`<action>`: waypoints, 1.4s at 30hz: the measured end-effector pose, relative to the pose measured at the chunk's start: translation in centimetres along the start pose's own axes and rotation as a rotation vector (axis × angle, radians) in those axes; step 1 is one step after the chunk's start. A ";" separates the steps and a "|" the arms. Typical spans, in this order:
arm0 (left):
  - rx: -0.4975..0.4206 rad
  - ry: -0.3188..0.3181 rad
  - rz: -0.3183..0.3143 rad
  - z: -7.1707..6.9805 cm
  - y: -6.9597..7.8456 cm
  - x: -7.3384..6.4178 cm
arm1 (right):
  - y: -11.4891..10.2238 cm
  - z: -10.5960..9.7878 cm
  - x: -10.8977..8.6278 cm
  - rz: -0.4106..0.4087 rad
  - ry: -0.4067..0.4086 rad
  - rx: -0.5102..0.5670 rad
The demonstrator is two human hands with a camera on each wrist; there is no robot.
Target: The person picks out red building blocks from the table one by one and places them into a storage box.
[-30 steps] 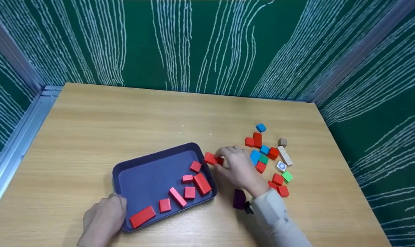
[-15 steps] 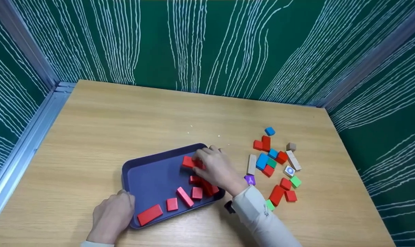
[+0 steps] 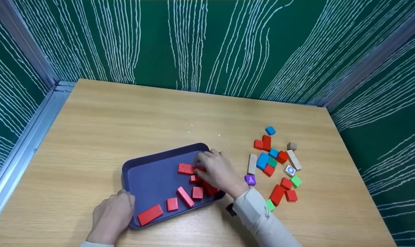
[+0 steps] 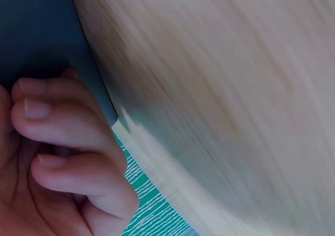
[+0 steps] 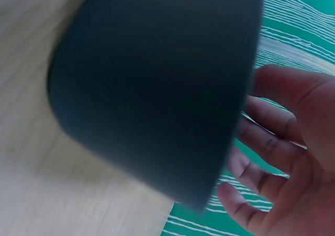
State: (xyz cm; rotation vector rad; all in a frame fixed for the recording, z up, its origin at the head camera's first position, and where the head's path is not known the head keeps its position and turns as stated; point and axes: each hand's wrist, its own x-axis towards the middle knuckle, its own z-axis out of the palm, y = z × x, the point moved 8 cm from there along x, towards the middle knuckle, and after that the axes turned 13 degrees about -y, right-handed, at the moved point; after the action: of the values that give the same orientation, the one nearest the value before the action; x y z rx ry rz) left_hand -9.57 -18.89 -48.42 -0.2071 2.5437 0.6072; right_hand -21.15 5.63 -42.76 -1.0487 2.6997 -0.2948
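A dark blue tray (image 3: 152, 178) lies on the table with several red wooden blocks inside. My left hand (image 3: 114, 211) grips its left end; in the left wrist view the left hand (image 4: 68, 152) has its fingers curled at the tray wall (image 4: 47, 37). My right hand (image 3: 218, 171) is over the right end, its loosely bent fingers just above the tray floor. A red block (image 3: 185, 168) lies beside the fingertips, and another is partly hidden under them. In the right wrist view the tray's outer wall (image 5: 152, 89) hides the fingertips of the right hand (image 5: 293, 157).
Right of the tray, loose blocks are scattered: red (image 3: 277, 195), blue (image 3: 262, 161), green (image 3: 295, 181), purple (image 3: 250, 179) and plain wood (image 3: 252, 164). Green walls with white lines (image 3: 152, 44) enclose the table (image 3: 125, 116) at the back and sides.
My right hand has carried two red blocks from the table over the tray's right rim. They have dropped from the fingers onto the tray floor. The left hand stays on the tray.
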 end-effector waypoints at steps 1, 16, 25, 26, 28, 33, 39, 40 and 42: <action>-0.001 0.003 0.001 0.0 0.0 0.0 | 0.2 -0.2 -0.2 0.002 0.013 -0.005; -0.003 -0.085 -0.069 0.3 -1.3 -0.1 | 9.8 -1.9 -7.3 0.206 0.122 0.081; 0.016 -0.103 -0.075 0.2 -1.3 0.0 | 16.2 -1.9 -12.2 0.357 0.151 0.080; 0.016 -0.106 -0.076 0.1 -1.3 0.0 | 16.7 -1.8 -12.6 0.375 0.145 0.083; 0.017 -0.112 -0.080 0.1 -1.2 0.1 | 17.4 -1.6 -13.2 0.408 0.130 0.100; 0.023 -0.098 -0.058 0.1 -0.9 0.2 | 18.3 -1.2 -14.0 0.430 0.126 0.092; 0.026 -0.094 -0.048 0.2 -0.5 0.3 | 18.8 -0.7 -14.4 0.449 0.109 0.088; 0.026 -0.094 -0.050 0.2 -0.4 0.4 | 18.9 -0.6 -14.4 0.454 0.101 0.087; 0.029 -0.093 -0.045 0.3 -0.3 0.4 | 19.1 -0.4 -14.6 0.463 0.087 0.086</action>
State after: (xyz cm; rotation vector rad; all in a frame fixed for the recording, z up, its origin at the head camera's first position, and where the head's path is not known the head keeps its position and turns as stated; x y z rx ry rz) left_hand -9.75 -19.00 -48.96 -0.2204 2.4500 0.5489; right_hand -22.90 29.44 -45.44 -0.3731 2.8729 -0.3696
